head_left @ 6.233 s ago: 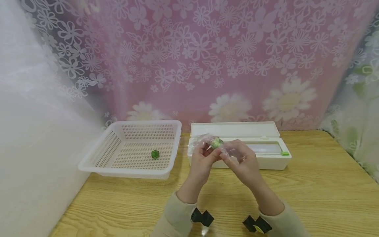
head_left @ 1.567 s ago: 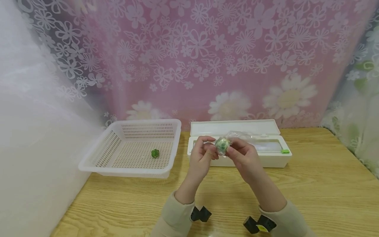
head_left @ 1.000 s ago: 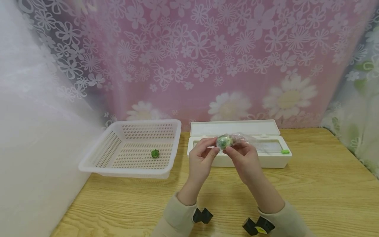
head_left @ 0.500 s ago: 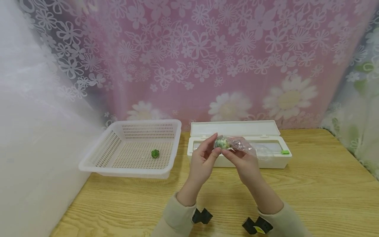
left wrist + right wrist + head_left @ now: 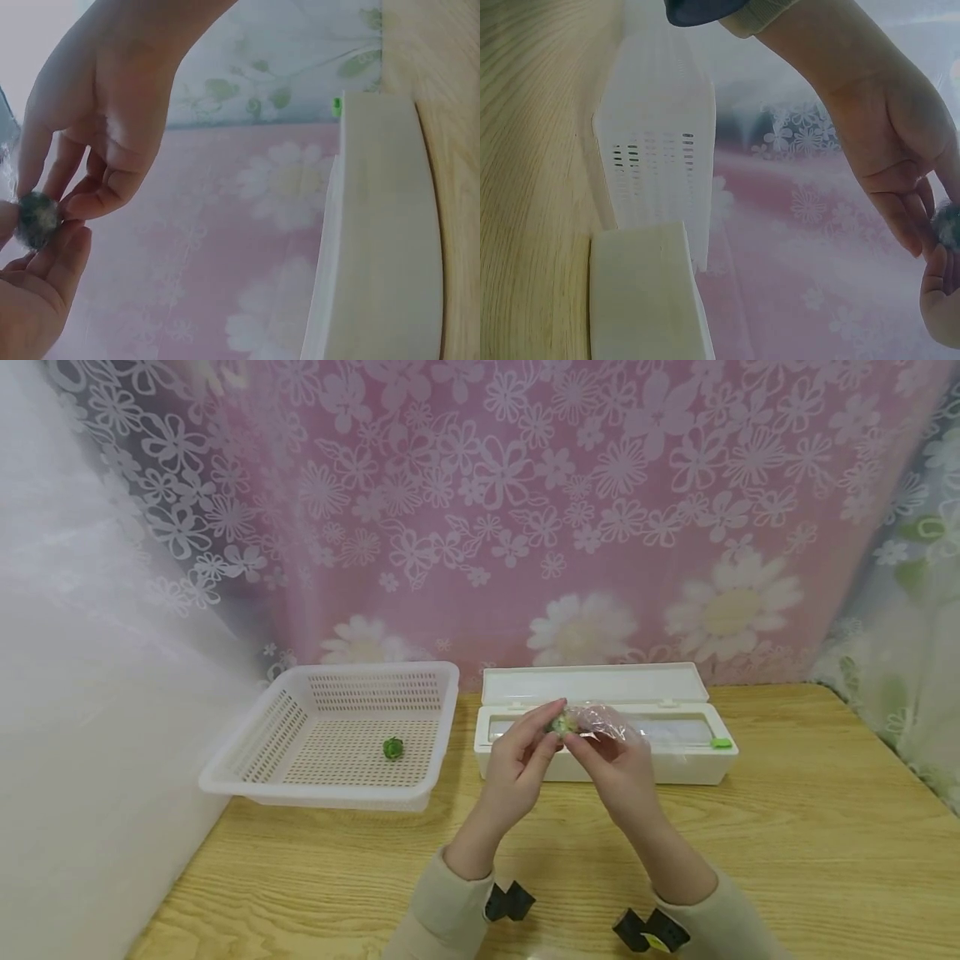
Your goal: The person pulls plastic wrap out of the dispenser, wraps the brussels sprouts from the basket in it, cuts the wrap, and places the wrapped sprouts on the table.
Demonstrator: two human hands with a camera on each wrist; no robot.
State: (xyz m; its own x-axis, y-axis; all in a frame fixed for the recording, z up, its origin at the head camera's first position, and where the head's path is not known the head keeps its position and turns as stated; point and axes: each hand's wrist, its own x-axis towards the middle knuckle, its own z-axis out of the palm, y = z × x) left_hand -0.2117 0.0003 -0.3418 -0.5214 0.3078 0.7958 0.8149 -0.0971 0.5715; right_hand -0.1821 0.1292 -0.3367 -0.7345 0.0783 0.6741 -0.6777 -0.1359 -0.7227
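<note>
A small round green-and-pale vegetable (image 5: 562, 724) is bundled in clear cling film; its exact kind is hard to tell. My left hand (image 5: 513, 768) pinches it between thumb and fingers from the left. From the right, my right hand (image 5: 618, 772) grips the gathered cling film (image 5: 603, 720) close beside the vegetable. Both thumbs nearly meet below it. In the left wrist view, the wrapped vegetable (image 5: 37, 219) sits between the fingertips of both hands. Only part of the wrapped vegetable (image 5: 949, 225) shows at the right wrist view's edge.
Behind the hands stands a white cling film dispenser (image 5: 675, 768), lid raised, with a green slider (image 5: 722, 743) at its right end. On the left, a white perforated basket (image 5: 330, 793) holds one small green vegetable (image 5: 393, 748). Wooden table (image 5: 337, 877) underneath; floral curtain behind.
Loose film stood around the vegetable earlier; now it is gathered toward the right hand. The vegetable has turned in the fingers and is more covered by the left hand. Basket and dispenser stay put.
</note>
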